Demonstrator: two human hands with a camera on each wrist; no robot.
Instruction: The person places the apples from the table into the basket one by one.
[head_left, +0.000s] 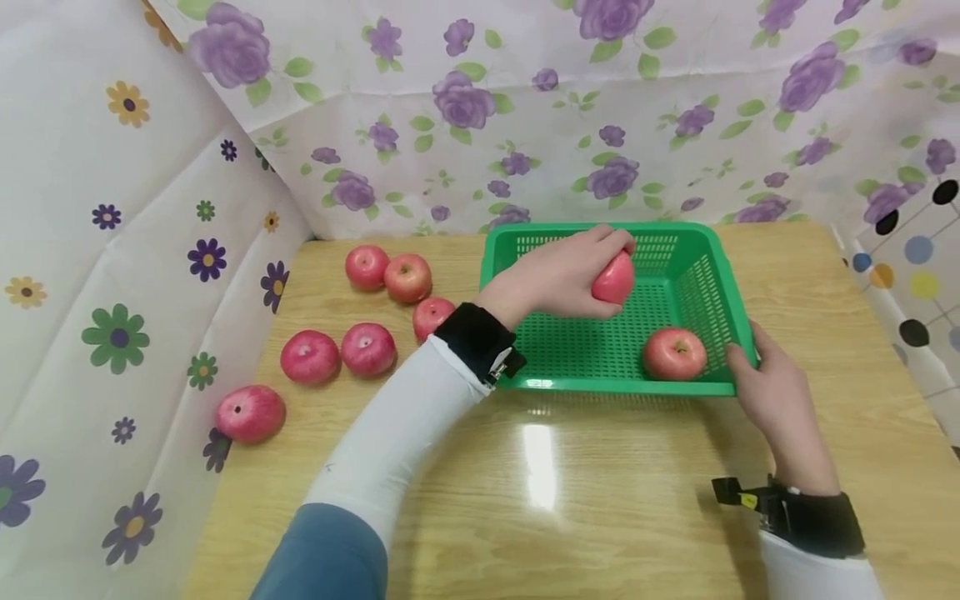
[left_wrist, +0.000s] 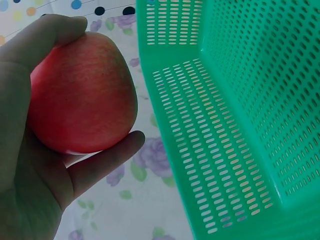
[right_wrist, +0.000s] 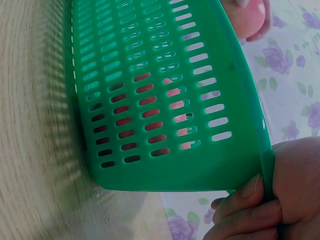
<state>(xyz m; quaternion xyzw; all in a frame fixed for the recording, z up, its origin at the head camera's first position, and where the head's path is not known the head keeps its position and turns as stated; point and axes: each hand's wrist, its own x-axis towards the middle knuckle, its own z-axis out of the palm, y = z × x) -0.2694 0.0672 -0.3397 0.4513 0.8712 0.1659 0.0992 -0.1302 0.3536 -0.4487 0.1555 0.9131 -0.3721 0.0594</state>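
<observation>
My left hand (head_left: 566, 275) grips a red apple (head_left: 614, 279) above the green plastic basket (head_left: 600, 386). In the left wrist view that apple (left_wrist: 82, 95) sits between thumb and fingers, apart from the basket wall (left_wrist: 210, 145). A second apple (head_left: 674, 353) lies inside the basket at its near right corner. At that corner my right hand (head_left: 776, 400) pinches the basket's rim; in the right wrist view its curled fingers (right_wrist: 247, 212) wrap the rim's edge. The apple inside shows red through the slots there.
Several apples lie on the wooden table (head_left: 600, 517) left of the basket, among them a dark pink apple (head_left: 310, 357) and a larger apple (head_left: 251, 413) at the table's left edge. A flowered cloth (head_left: 465, 150) hangs behind the table, and another sheet (head_left: 67, 333) stands on the left.
</observation>
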